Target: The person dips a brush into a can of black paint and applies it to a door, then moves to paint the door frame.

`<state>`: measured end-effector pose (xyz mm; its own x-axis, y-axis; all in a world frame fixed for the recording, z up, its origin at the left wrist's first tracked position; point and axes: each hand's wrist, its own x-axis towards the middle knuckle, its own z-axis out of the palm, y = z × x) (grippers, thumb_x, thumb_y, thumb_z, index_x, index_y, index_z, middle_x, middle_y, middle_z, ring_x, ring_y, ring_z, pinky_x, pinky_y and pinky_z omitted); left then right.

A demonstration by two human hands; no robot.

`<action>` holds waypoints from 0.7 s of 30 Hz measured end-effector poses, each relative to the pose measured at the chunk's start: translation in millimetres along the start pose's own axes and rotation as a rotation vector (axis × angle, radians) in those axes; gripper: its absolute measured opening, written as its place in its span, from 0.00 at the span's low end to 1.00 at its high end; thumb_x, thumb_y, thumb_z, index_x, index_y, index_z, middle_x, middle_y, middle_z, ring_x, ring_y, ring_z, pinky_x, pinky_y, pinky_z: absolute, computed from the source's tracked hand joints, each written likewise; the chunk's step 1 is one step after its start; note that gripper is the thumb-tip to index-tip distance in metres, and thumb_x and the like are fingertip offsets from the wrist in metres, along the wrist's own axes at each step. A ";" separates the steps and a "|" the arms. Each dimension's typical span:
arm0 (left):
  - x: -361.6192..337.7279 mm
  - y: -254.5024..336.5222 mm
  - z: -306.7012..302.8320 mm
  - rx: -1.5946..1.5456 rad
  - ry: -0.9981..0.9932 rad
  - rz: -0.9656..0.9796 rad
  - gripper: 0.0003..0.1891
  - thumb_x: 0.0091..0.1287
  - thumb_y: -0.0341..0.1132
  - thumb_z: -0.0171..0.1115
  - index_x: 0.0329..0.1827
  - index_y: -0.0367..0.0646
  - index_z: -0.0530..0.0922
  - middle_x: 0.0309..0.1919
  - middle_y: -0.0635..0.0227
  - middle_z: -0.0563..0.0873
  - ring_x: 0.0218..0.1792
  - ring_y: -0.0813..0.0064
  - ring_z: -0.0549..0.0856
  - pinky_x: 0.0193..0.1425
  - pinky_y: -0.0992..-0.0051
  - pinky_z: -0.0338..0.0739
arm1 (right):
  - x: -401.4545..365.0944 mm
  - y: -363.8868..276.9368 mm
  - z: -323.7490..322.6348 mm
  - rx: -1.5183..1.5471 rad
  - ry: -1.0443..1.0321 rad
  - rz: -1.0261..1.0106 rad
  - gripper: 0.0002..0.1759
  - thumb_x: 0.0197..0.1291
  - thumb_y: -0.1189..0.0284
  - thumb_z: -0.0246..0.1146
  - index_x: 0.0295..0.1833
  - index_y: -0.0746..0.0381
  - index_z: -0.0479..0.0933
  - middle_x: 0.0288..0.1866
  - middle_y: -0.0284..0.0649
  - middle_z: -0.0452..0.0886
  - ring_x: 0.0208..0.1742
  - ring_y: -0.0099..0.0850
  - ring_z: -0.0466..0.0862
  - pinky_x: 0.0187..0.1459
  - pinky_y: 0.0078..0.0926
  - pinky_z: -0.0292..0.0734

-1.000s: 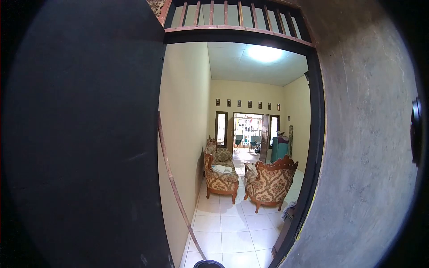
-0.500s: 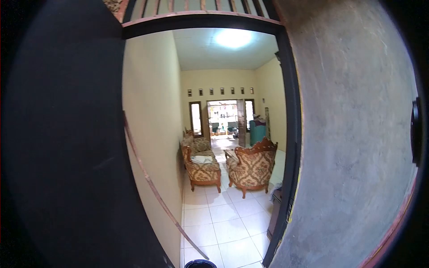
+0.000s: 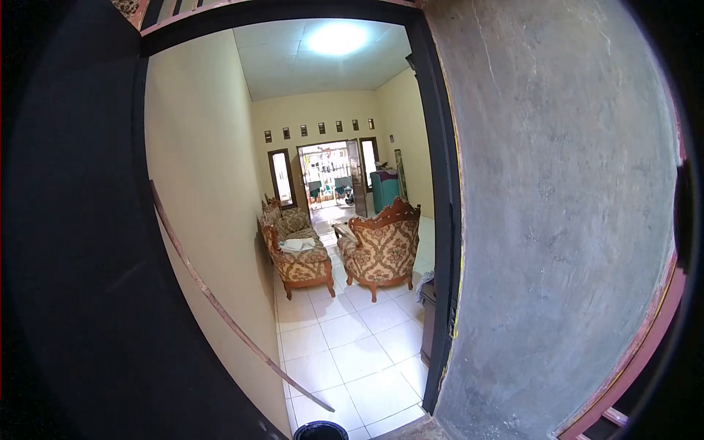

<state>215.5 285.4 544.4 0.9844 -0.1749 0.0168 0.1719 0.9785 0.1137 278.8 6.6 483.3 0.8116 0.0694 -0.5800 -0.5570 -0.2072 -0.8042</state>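
Note:
Neither of my hands shows in the head view. A dark doorway frame stands before me, with a dark door panel on the left. Through the opening a long, thin wooden stick leans at a slant along the cream wall. Its lower end is close to a black bucket, which is cut off by the bottom edge of the view.
Inside, a patterned armchair and a matching sofa with white cloth or paper stand on white floor tiles. A teal cabinet-like object is near the far open door. A grey wall rises on the right.
The camera has turned to the right and tilted slightly, so the doorway and room sit further left and higher. More of the grey wall shows. Nothing in the room has visibly moved.

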 end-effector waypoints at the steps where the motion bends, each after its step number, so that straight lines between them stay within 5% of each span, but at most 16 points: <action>1: 0.3 -2.0 2.6 0.005 0.027 0.012 0.40 0.69 0.66 0.42 0.73 0.44 0.70 0.61 0.45 0.81 0.57 0.38 0.81 0.54 0.39 0.80 | -9.3 -6.2 -1.8 -0.009 0.002 0.006 0.12 0.70 0.70 0.60 0.53 0.63 0.81 0.41 0.44 0.88 0.37 0.38 0.89 0.29 0.38 0.82; 5: 0.7 -9.4 11.7 0.025 0.156 0.064 0.39 0.69 0.66 0.43 0.72 0.47 0.72 0.59 0.47 0.82 0.54 0.40 0.82 0.53 0.39 0.79 | 175.5 81.3 -27.1 0.199 -0.099 -0.068 0.10 0.68 0.72 0.62 0.50 0.63 0.82 0.38 0.42 0.87 0.35 0.37 0.88 0.32 0.38 0.84; 9: -1.2 -13.9 16.4 0.035 0.349 0.121 0.38 0.68 0.66 0.45 0.71 0.49 0.73 0.57 0.49 0.84 0.52 0.43 0.83 0.52 0.40 0.79 | 184.3 176.6 -12.7 0.477 -0.231 -0.120 0.06 0.65 0.74 0.65 0.46 0.63 0.83 0.35 0.40 0.86 0.34 0.35 0.88 0.35 0.37 0.86; 10: -2.0 -14.3 16.5 0.036 0.417 0.132 0.38 0.68 0.66 0.45 0.71 0.49 0.74 0.56 0.49 0.85 0.51 0.44 0.84 0.52 0.40 0.79 | 83.3 74.1 5.3 0.448 0.033 0.025 0.04 0.64 0.74 0.65 0.41 0.62 0.84 0.32 0.38 0.85 0.29 0.31 0.84 0.28 0.33 0.78; 12: -6.2 -8.9 -13.4 0.026 -0.025 0.049 0.36 0.69 0.66 0.45 0.73 0.54 0.71 0.68 0.55 0.78 0.60 0.46 0.79 0.58 0.40 0.77 | 116.3 109.3 0.6 0.431 -0.088 0.025 0.12 0.65 0.64 0.70 0.46 0.62 0.85 0.37 0.40 0.87 0.35 0.32 0.88 0.37 0.34 0.86; 15: -6.5 -10.2 -35.8 0.065 0.153 0.042 0.50 0.58 0.77 0.48 0.74 0.47 0.70 0.62 0.48 0.80 0.56 0.43 0.80 0.52 0.45 0.77 | 91.6 87.3 0.6 0.400 -0.020 0.067 0.15 0.66 0.63 0.70 0.50 0.63 0.82 0.42 0.42 0.87 0.38 0.34 0.88 0.39 0.34 0.86; 16: -6.8 -8.2 -40.5 0.039 0.176 0.009 0.54 0.55 0.80 0.48 0.75 0.47 0.69 0.61 0.47 0.80 0.53 0.40 0.81 0.46 0.46 0.78 | 65.3 58.9 5.5 0.410 0.054 0.073 0.05 0.67 0.70 0.64 0.45 0.58 0.82 0.33 0.36 0.84 0.29 0.29 0.84 0.25 0.28 0.75; 17: -6.6 -11.0 -34.8 0.074 0.228 0.047 0.53 0.56 0.79 0.48 0.76 0.46 0.68 0.61 0.45 0.80 0.51 0.38 0.81 0.41 0.49 0.79 | 59.7 56.7 4.7 0.441 0.061 0.053 0.10 0.66 0.71 0.66 0.50 0.61 0.81 0.38 0.40 0.86 0.35 0.34 0.88 0.31 0.32 0.83; 21: -4.5 -13.3 -34.8 0.116 0.196 0.070 0.51 0.59 0.78 0.47 0.74 0.45 0.69 0.60 0.46 0.80 0.50 0.41 0.81 0.40 0.51 0.79 | 54.2 49.9 -1.8 0.401 0.030 0.066 0.13 0.64 0.74 0.67 0.53 0.64 0.80 0.40 0.42 0.86 0.38 0.36 0.89 0.36 0.35 0.87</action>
<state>210.1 277.0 508.3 0.9840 -0.0711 -0.1635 0.1085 0.9666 0.2324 295.4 -1.8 412.0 0.7734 0.0388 -0.6328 -0.6277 0.1868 -0.7557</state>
